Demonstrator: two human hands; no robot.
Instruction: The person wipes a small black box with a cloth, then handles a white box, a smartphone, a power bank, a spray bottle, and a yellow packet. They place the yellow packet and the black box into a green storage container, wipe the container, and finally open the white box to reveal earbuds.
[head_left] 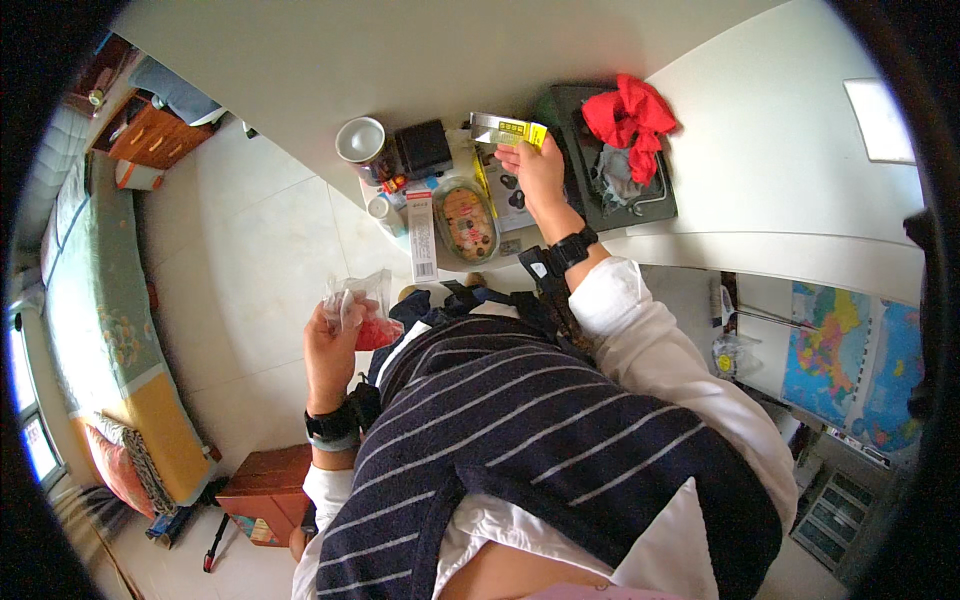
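My left hand (328,352) is closed on a clear plastic bag (368,290) with something red in its lower part, held low on the left, apart from the shelf. Over the far side of the shelf, my right hand (541,180) grips a small flat packet (500,128), silvery with a yellow end. Below that hand lies a box (508,192) with dark shapes printed on it. Beside this box sits an oval clear container (467,218) with pale and reddish pieces inside. A slim white-and-red carton (422,238) lies left of the container.
A dark tray (655,208) at the right holds a red cloth (632,112) and a grey crumpled item (616,178). Further left stand a large cup (362,142), a black box (424,149) and a small white cup (384,213). A bed (105,300) is far left; a brown cabinet (262,490) stands lower left.
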